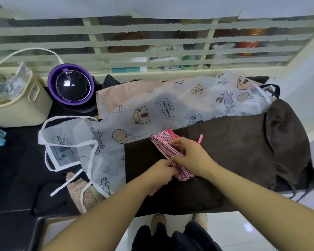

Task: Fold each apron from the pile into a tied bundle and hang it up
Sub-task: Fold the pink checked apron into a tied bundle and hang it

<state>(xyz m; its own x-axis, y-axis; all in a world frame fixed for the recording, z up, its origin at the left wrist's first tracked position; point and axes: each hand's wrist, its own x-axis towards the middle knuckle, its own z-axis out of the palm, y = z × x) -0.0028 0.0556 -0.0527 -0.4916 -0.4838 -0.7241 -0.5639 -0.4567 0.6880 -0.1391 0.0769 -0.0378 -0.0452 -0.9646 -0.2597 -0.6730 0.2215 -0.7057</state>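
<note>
Both your hands are on the pink checked apron [165,150], which is rolled into a long narrow bundle and lies slantwise on top of the brown apron [234,147], right in front of you. Your left hand [160,173] has its fingers curled round the near end of the roll, gripping it. Your right hand [192,156] comes over from the other side and pinches the cloth at the middle, fingertips tucked into the folds. The far end of the roll pokes out beyond your right hand, and a bright pink strap [200,138] sticks up just past your knuckles. The brown apron is spread flat across the dark counter [13,178], its right part bunched up and hanging over the edge, with thin ties [297,193] dangling. Behind it and to the left lies the white printed apron [152,105], see-through, with houses, leaves and rabbits on it, and its white ties [65,185] trail towards the near left edge. A peach cloth [127,89] shows under that one, and a dotted cloth [78,191] peeks out at the near edge. Off to the left stand a purple round gadget [71,86] and, just beside it, a cream basket [25,105]. Down below, the toes of your shoes [158,223] show on the pale floor [243,232].
</note>
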